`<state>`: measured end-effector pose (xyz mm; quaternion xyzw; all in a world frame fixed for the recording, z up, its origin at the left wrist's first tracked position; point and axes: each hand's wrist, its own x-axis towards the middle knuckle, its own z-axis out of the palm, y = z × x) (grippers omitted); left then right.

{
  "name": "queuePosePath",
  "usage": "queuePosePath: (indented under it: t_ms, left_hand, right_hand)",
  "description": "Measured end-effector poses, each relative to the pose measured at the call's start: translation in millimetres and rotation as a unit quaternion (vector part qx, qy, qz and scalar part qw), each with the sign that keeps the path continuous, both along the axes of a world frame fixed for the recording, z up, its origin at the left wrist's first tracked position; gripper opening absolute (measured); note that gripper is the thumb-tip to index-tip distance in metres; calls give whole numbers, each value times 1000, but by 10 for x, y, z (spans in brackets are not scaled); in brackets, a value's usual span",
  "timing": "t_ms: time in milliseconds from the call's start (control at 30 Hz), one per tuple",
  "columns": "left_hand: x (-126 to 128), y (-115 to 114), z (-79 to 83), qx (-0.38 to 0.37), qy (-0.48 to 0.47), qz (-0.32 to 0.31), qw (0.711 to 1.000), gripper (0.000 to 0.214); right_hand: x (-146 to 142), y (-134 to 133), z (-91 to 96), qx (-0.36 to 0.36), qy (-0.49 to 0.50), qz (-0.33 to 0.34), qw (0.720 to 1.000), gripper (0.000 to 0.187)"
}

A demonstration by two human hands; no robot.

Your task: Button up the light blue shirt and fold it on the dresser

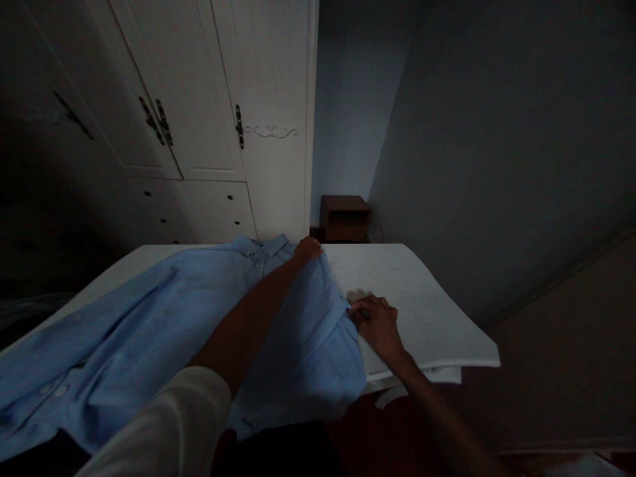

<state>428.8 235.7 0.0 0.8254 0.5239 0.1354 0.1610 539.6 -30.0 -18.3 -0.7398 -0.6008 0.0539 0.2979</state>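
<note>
A light blue collared shirt [199,291] lies spread over a white table [407,298], its collar toward the far edge and its lower part hanging past the near edge. My left hand [309,249] reaches across the shirt and is closed on its shoulder, right of the collar. Nearer to me, my right hand [375,321] pinches the shirt's right-hand edge, where the cloth folds. The fabric between my two hands runs in a fairly straight line. One sleeve stretches out to the left, and buttons show near its end.
Behind the table stands a white wardrobe [273,79] with dark handles and drawers. A small brown cabinet [346,215] sits in the far corner. A grey wall [497,132] runs along the right. The room is dim.
</note>
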Motion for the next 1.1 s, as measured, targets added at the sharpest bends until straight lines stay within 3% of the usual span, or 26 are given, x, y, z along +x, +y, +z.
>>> queuePosePath:
  t_ms: [233, 400, 700, 1100]
  left_hand:
    - [20, -60, -119, -14, -32, 22, 999, 29]
    - [21, -143, -127, -11, -56, 27, 998, 30]
    - [-4, -207, -148, 14, -60, 48, 997, 26]
    - [30, -183, -136, 25, -28, 44, 998, 31]
  right_hand:
    - [-10, 13, 82, 23, -4, 47, 999, 12]
    - [-122, 65, 138, 40, -86, 103, 990, 18]
    - [-83, 19, 205, 21, -193, 84, 977, 18]
    - [-197, 66, 122, -19, -104, 0, 994, 22]
